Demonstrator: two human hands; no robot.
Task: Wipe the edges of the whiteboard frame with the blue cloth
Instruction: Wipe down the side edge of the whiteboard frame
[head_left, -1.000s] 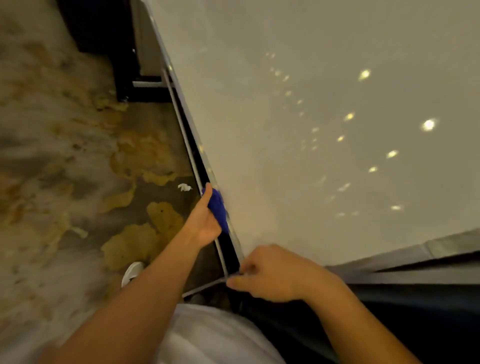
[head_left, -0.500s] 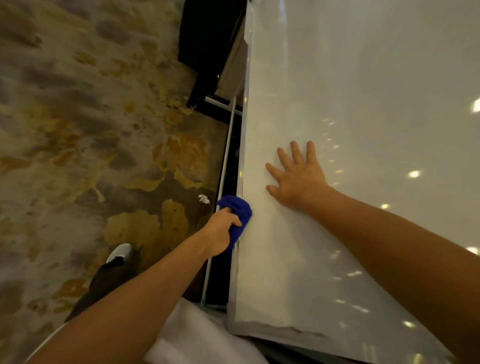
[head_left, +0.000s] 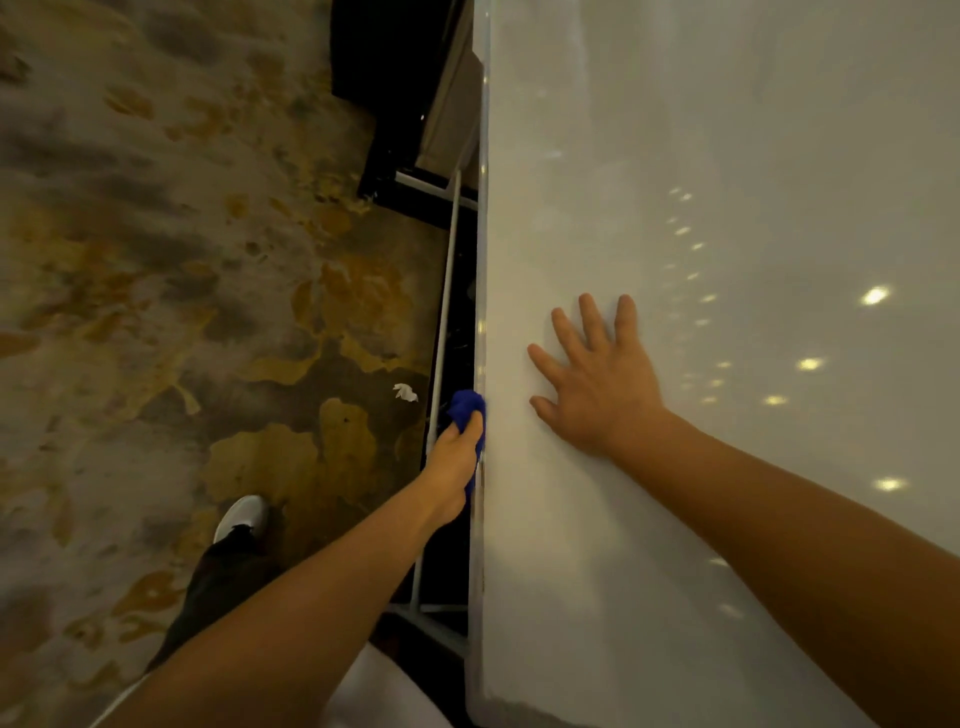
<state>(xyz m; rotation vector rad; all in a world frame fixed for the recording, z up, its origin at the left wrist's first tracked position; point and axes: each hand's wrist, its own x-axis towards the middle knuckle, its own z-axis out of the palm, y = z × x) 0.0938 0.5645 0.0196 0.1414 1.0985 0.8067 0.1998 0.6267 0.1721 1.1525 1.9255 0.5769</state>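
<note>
The whiteboard (head_left: 727, 182) fills the right half of the view, with its thin silver frame edge (head_left: 482, 260) running top to bottom. My left hand (head_left: 454, 460) is shut on the blue cloth (head_left: 466, 408) and presses it against that edge, about halfway down. My right hand (head_left: 597, 382) lies flat on the white surface, fingers spread, just right of the cloth. Part of the cloth is hidden under my fingers.
A grey metal stand bar (head_left: 441, 364) runs beside the frame over a dark gap. The patterned brown and gold carpet (head_left: 182, 312) lies at left with a white paper scrap (head_left: 405, 392). My shoe (head_left: 241, 517) stands below. A black object (head_left: 389, 78) is at top.
My right hand left the board's near corner and now rests flat on the surface. My left hand with the cloth stays on the frame edge, rolled from over the surface onto its outer side.
</note>
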